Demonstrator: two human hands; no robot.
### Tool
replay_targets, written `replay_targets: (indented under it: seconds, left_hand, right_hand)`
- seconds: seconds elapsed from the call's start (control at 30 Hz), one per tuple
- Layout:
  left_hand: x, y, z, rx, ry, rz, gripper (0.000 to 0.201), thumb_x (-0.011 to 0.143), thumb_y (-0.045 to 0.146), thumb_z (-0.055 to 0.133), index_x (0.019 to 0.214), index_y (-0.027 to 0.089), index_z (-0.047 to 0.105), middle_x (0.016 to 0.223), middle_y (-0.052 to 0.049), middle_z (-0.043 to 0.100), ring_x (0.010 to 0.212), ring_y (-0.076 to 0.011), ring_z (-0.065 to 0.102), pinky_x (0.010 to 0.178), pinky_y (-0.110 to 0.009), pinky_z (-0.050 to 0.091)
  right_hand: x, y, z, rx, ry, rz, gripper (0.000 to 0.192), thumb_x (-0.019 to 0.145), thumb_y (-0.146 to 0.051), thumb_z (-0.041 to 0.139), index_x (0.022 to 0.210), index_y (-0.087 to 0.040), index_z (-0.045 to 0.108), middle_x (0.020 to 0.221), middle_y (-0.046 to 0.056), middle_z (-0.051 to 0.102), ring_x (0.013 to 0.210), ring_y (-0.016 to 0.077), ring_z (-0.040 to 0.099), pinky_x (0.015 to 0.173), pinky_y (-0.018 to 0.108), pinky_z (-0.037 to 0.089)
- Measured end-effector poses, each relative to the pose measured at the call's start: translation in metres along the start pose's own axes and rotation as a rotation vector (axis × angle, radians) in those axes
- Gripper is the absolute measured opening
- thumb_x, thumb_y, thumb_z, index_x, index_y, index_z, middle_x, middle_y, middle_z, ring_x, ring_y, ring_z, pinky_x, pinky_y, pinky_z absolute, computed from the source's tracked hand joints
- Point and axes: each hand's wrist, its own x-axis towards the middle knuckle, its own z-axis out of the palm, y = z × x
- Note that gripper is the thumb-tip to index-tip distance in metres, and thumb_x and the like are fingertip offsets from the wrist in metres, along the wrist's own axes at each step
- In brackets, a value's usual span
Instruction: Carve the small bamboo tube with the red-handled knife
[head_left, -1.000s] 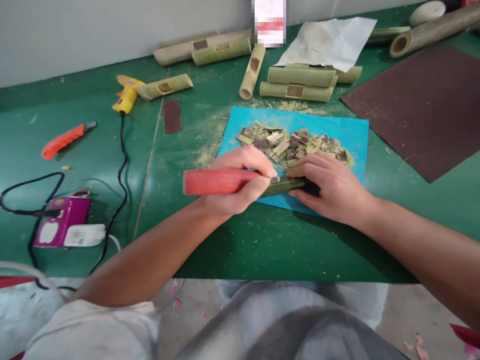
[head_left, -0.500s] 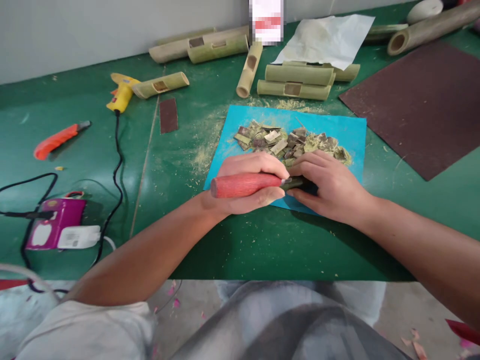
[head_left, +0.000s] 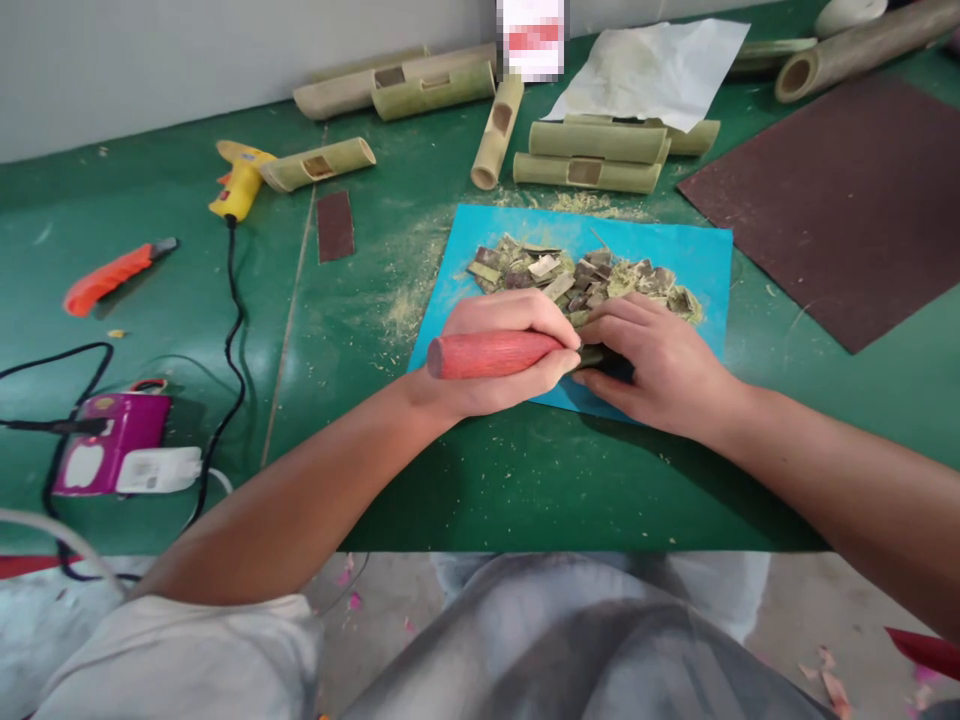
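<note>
"What's the left hand (head_left: 517, 308) doing?"

"It's closed firmly around a red-handled tool (head_left: 491, 356), over the near part of the blue sheet (head_left: 712, 285). The handle's butt points left. Fingers hide the working end, so I can't make that out."

"And the right hand (head_left: 664, 365)?"

"Curled over a green piece (head_left: 592, 358), fingers on the far side, thumb on the near side. Only a short stretch of it shows between the two hands, above the near part of the blue sheet."

"Are the hands touching each other?"

"They're very close; I can't tell whether they touch."

"What's that heap beyond them?"

"Brown and green chips (head_left: 544, 267), spread across the middle of the blue sheet. Pale dust (head_left: 409, 305) is scattered on the bench (head_left: 525, 490) just left of it."

"And around that?"

"Beyond the blue sheet lie bamboo tubes with cut-out openings (head_left: 600, 142), partly under a white paper (head_left: 652, 75). A large brown sheet (head_left: 840, 220) lies to its right. Left of it there's a small brown strip (head_left: 335, 226), then a yellow corded tool (head_left: 240, 188) touching another cut tube (head_left: 337, 158). Farther left sits an orange-handled knife (head_left: 109, 280)."
</note>
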Motion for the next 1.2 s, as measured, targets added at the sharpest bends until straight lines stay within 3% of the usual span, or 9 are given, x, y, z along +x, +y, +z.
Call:
replay_targets:
  seconds: [0.2, 0.37, 0.6, 0.73, 0.77, 0.83, 0.93, 1.2]
  left_hand:
    - [-0.005, 0.001, 0.000, 0.041, 0.114, -0.107, 0.016, 0.085, 0.016, 0.063, 0.069, 0.019, 0.066, 0.074, 0.000, 0.076, 0.068, -0.0131, 0.073, 0.065, -0.028, 0.058]
    - [-0.014, -0.001, -0.002, 0.031, 0.168, -0.018, 0.020, 0.085, 0.018, 0.061, 0.065, 0.019, 0.060, 0.068, -0.001, 0.070, 0.062, -0.0132, 0.068, 0.058, -0.029, 0.053]
    - [-0.021, -0.019, 0.002, -0.071, 0.242, -0.023, 0.019, 0.087, 0.019, 0.064, 0.068, 0.019, 0.063, 0.070, 0.001, 0.070, 0.062, -0.0124, 0.067, 0.059, -0.029, 0.052]
    - [-0.014, -0.013, 0.004, -0.161, 0.336, -0.028, 0.020, 0.094, 0.027, 0.064, 0.076, 0.020, 0.070, 0.075, 0.000, 0.076, 0.067, -0.0125, 0.071, 0.065, -0.027, 0.058]
    - [-0.012, -0.009, 0.003, -0.144, 0.332, -0.054, 0.020, 0.094, 0.029, 0.065, 0.077, 0.020, 0.072, 0.076, 0.000, 0.077, 0.070, -0.0129, 0.072, 0.066, -0.027, 0.058]
    - [-0.008, -0.002, 0.000, -0.088, 0.198, -0.141, 0.013, 0.092, 0.028, 0.069, 0.083, 0.020, 0.075, 0.086, -0.001, 0.081, 0.079, -0.0145, 0.076, 0.073, -0.028, 0.062]
    - [-0.004, 0.003, -0.004, -0.079, 0.030, -0.156, 0.008, 0.090, 0.030, 0.073, 0.089, 0.022, 0.077, 0.093, -0.002, 0.084, 0.085, -0.0156, 0.078, 0.079, -0.028, 0.063]
    - [-0.004, 0.000, -0.005, -0.093, -0.030, -0.150, 0.004, 0.090, 0.022, 0.072, 0.090, 0.023, 0.076, 0.095, -0.002, 0.083, 0.086, -0.0155, 0.078, 0.081, -0.028, 0.063]
  right_hand:
    - [0.001, -0.001, -0.002, 0.011, 0.000, 0.005, 0.012, 0.095, -0.029, 0.064, 0.102, -0.020, 0.069, 0.097, 0.012, 0.072, 0.090, 0.0289, 0.062, 0.081, 0.044, 0.052]
    - [0.001, -0.001, -0.004, 0.017, 0.015, -0.008, 0.012, 0.096, -0.028, 0.065, 0.100, -0.018, 0.069, 0.096, 0.012, 0.073, 0.088, 0.0282, 0.063, 0.079, 0.043, 0.053]
    - [0.001, -0.001, -0.003, 0.034, 0.022, -0.007, 0.012, 0.094, -0.027, 0.067, 0.100, -0.017, 0.070, 0.098, 0.013, 0.074, 0.089, 0.0292, 0.065, 0.081, 0.044, 0.052]
    - [0.001, -0.001, -0.002, 0.038, 0.017, -0.001, 0.011, 0.093, -0.026, 0.068, 0.101, -0.018, 0.069, 0.099, 0.012, 0.074, 0.092, 0.0289, 0.065, 0.082, 0.043, 0.052]
    - [0.000, -0.001, -0.002, 0.036, 0.019, -0.003, 0.011, 0.094, -0.027, 0.068, 0.101, -0.018, 0.069, 0.099, 0.012, 0.074, 0.091, 0.0287, 0.065, 0.081, 0.043, 0.052]
    - [0.000, -0.001, -0.002, 0.028, 0.029, -0.008, 0.012, 0.094, -0.027, 0.067, 0.101, -0.017, 0.069, 0.097, 0.012, 0.073, 0.089, 0.0282, 0.064, 0.080, 0.042, 0.051]
    - [0.000, -0.001, -0.003, 0.024, 0.021, -0.013, 0.012, 0.094, -0.028, 0.066, 0.101, -0.018, 0.069, 0.095, 0.011, 0.071, 0.088, 0.0274, 0.062, 0.080, 0.042, 0.050]
    - [0.001, -0.002, -0.004, 0.044, -0.026, 0.048, 0.010, 0.092, -0.028, 0.066, 0.100, -0.022, 0.067, 0.096, 0.010, 0.071, 0.090, 0.0275, 0.061, 0.082, 0.043, 0.051]
